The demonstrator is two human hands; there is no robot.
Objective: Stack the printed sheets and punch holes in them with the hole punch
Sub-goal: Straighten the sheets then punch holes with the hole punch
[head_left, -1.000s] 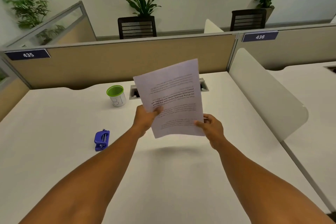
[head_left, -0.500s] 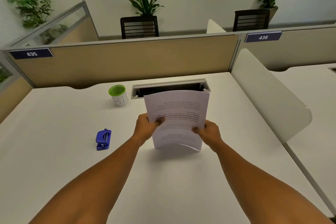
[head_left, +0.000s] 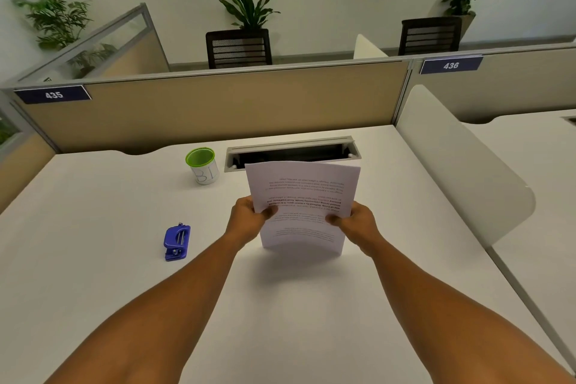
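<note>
- My left hand [head_left: 249, 217] pinches the left edge of the sheets [head_left: 304, 206], thumb across the printed face and the other fingers hidden behind; my right hand [head_left: 355, 221] pinches the right edge the same way
- The sheets stand nearly upright between my hands, their bottom edge resting on the worktop [head_left: 93, 290] in front of me, the print upside down to me; I cannot tell how many sheets there are
- I judge this as the squaring step: the edges need to be flush before any punching
- To do it well I would loosen both pinches just enough that the sheets can slide against each other, then tap the bottom edge on the worktop so they settle level
- The stack bows a little across its width; I would keep that bow slight, since a limp grip lets thin paper fold over at the top
- After the bottom is level, the same tap on a side edge would true the side, and that is the edge the holes depend on
- The hole punch [head_left: 177, 242] lies on the worktop well to my left, apart from the sheets, with the green-rimmed cup [head_left: 202, 165] further back
- When I reach for the hole punch, one hand should keep a firm pinch so the squared edges do not slip
</note>
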